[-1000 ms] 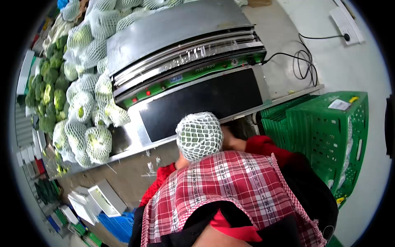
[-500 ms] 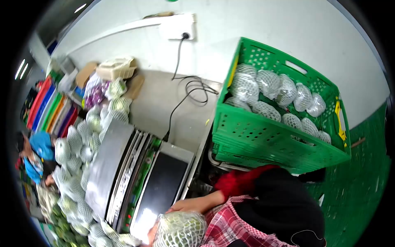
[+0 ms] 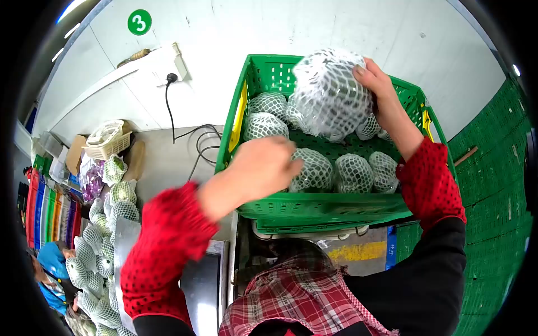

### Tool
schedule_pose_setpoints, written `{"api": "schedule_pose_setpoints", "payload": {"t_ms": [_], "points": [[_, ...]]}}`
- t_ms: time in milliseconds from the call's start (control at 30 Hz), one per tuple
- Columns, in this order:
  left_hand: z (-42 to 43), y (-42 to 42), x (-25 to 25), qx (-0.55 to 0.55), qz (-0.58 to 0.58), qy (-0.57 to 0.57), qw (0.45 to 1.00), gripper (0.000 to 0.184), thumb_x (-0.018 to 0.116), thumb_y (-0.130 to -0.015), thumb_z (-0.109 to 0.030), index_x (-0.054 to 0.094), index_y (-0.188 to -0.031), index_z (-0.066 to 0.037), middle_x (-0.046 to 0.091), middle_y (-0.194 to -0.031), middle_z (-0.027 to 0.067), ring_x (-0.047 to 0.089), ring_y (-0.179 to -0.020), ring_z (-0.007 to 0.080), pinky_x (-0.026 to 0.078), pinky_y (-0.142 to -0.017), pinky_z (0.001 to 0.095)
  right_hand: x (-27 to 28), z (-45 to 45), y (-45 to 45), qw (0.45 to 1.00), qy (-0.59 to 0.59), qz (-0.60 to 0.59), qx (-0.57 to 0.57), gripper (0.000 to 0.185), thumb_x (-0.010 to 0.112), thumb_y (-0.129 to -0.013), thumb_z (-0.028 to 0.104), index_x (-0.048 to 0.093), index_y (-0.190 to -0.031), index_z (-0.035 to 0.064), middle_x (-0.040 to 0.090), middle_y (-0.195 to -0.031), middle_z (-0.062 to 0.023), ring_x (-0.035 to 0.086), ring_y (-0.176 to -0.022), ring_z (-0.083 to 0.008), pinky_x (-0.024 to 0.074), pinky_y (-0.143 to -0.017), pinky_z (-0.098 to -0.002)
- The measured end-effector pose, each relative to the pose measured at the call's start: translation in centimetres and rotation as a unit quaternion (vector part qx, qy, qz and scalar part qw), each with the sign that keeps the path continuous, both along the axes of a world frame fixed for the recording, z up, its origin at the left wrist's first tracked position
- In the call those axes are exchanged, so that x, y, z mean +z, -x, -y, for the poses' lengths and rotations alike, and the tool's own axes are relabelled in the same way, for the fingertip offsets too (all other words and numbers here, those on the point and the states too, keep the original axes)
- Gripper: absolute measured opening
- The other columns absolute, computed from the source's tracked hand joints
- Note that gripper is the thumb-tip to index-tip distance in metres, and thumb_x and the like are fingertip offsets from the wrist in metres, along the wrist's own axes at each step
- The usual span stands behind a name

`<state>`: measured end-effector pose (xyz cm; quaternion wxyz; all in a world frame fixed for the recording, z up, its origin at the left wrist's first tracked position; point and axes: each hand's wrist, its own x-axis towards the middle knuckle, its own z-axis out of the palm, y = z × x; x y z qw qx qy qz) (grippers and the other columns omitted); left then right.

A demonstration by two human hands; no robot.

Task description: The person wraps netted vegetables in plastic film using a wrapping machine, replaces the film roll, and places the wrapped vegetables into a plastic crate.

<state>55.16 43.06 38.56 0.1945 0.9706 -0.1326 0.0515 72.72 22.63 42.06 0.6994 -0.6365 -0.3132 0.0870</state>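
My right hand [image 3: 381,89] grips a round piece of produce [image 3: 333,95] in a white foam net and clear plastic, raised over the green crate [image 3: 336,201]. Its thumb presses on the net. My left hand [image 3: 252,171] is slightly blurred, closed with curled fingers above the crate's near left side. Whether anything is inside its fingers is hidden. Several net-wrapped pieces [image 3: 354,173] lie in the crate along its near side, with more, including one piece [image 3: 268,105], at the back left. The raised piece hides part of the crate's far side.
Left of the crate are a flat dark panel [image 3: 200,285] and a pile of net-wrapped produce [image 3: 87,257]. A black cable [image 3: 168,112] runs from a wall socket. A cream basket [image 3: 106,140] sits further back. A person in blue [image 3: 50,260] is at far left.
My view has swung toward the crate. The wrapped piece, low over the panel before, is now raised above the crate in my right hand. My left hand has come over the crate.
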Motion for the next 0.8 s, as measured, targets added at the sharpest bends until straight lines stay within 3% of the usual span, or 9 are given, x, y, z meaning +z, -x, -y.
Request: {"api": "schedule_pose_setpoints", "payload": {"t_ms": [33, 100, 133, 200, 300, 433, 567, 633, 800], "points": [[1.0, -2.8, -1.6, -0.035, -0.037, -0.098, 0.994, 0.051, 0.053, -0.09, -0.042, 0.062, -0.111, 0.004, 0.062, -0.108, 0.0265, 0.062, -0.099, 0.0385, 0.051, -0.084, 0.0414, -1.5, 0.1, -1.9, 1.0, 0.006, -0.001, 0.0, 0.069, 0.071, -0.081, 0.034, 0.045, -0.134, -0.0017, 0.062, -0.117, -0.0137, 0.062, -0.101, -0.0189, 0.0476, -0.091, -0.0316], [1.8, -6.4, -8.5, -0.043, 0.161, -0.165, 0.972, 0.055, 0.054, -0.087, -0.047, 0.066, -0.103, 0.004, 0.064, -0.102, 0.0256, 0.064, -0.093, 0.039, 0.052, -0.082, 0.0438, -4.5, 0.0, -5.0, 0.994, 0.078, -0.072, -0.026, 0.071, 0.073, -0.08, 0.036, 0.047, -0.132, -0.004, 0.062, -0.117, -0.0133, 0.061, -0.102, -0.0191, 0.0466, -0.091, -0.031], [2.3, -6.9, -7.2, -0.041, 0.16, -0.164, 0.973, 0.055, 0.054, -0.087, -0.047, 0.066, -0.103, 0.004, 0.064, -0.102, 0.0256, 0.064, -0.093, 0.039, 0.052, -0.082, 0.0438, -5.3, -0.3, -5.3, 0.989, 0.131, -0.057, -0.032, 0.064, 0.071, -0.082, 0.032, 0.049, -0.13, -0.0032, 0.062, -0.115, -0.0109, 0.06, -0.101, -0.0176, 0.0457, -0.09, -0.0294], [3.1, -7.0, -3.3, -0.141, -0.24, -0.166, 0.946, 0.058, 0.054, -0.084, -0.052, 0.068, -0.097, 0.004, 0.066, -0.094, 0.0247, 0.064, -0.088, 0.0412, 0.052, -0.08, 0.046, -7.4, -0.8, -5.0, 0.976, 0.215, -0.046, -0.013, 0.058, 0.07, -0.082, 0.028, 0.051, -0.126, -0.0034, 0.062, -0.113, -0.0084, 0.058, -0.098, -0.016, 0.0456, -0.087, -0.0282], [3.3, -5.4, -2.6, -0.174, -0.242, -0.119, 0.947, 0.054, 0.055, -0.082, -0.052, 0.071, -0.08, 0.0, 0.066, -0.083, 0.0239, 0.065, -0.081, 0.0401, 0.052, -0.076, 0.046, -11.2, -1.4, -6.6, 0.932, 0.345, -0.045, 0.104, 0.101, 0.071, -0.072, 0.057, 0.035, -0.143, -0.0068, 0.039, -0.144, -0.0238, 0.039, -0.133, -0.0319, 0.0306, -0.109, -0.0381], [3.7, -5.8, -1.8, -0.181, -0.237, -0.128, 0.946, 0.048, 0.058, -0.08, -0.048, 0.071, -0.079, -0.002, 0.067, -0.081, 0.0215, 0.064, -0.08, 0.0396, 0.052, -0.073, 0.0471, -10.6, -3.8, -6.3, 0.905, 0.393, -0.101, 0.126, 0.11, 0.065, -0.072, 0.066, 0.029, -0.145, -0.0078, 0.027, -0.152, -0.0256, 0.027, -0.14, -0.035, 0.0234, -0.113, -0.0403], [2.6, -5.3, -4.3, -0.161, -0.188, -0.141, 0.959, 0.041, 0.062, -0.078, -0.04, 0.068, -0.096, -0.004, 0.069, -0.09, 0.0184, 0.067, -0.078, 0.0362, 0.052, -0.071, 0.0475, -12.4, -4.9, -5.7, 0.882, 0.464, 0.076, 0.04, 0.093, 0.05, -0.085, 0.064, 0.032, -0.144, -0.0052, 0.039, -0.146, -0.0253, 0.039, -0.134, -0.0344, 0.0305, -0.11, -0.0377], [0.4, -3.9, -4.3, -0.094, -0.209, -0.149, 0.962, 0.032, 0.062, -0.08, -0.035, 0.068, -0.097, -0.008, 0.068, -0.085, 0.0143, 0.066, -0.071, 0.0311, 0.051, -0.064, 0.044, -10.3, -10.6, -3.7, 0.886, 0.417, 0.149, 0.136, 0.07, 0.046, -0.095, 0.049, 0.037, -0.143, -0.0006, 0.046, -0.142, -0.0208, 0.045, -0.13, -0.0324, 0.0332, -0.108, -0.0374], [1.7, -3.9, -2.6, -0.038, -0.049, -0.044, 0.997, 0.032, 0.063, -0.08, -0.036, 0.066, -0.098, -0.01, 0.066, -0.085, 0.0124, 0.064, -0.075, 0.0306, 0.049, -0.066, 0.0439, -13.9, -6.5, -7.2, 0.823, 0.464, 0.293, 0.147, 0.053, 0.042, -0.095, 0.043, 0.049, -0.125, 0.0005, 0.055, -0.124, -0.0219, 0.052, -0.114, -0.0367, 0.0393, -0.095, -0.0426]]}}
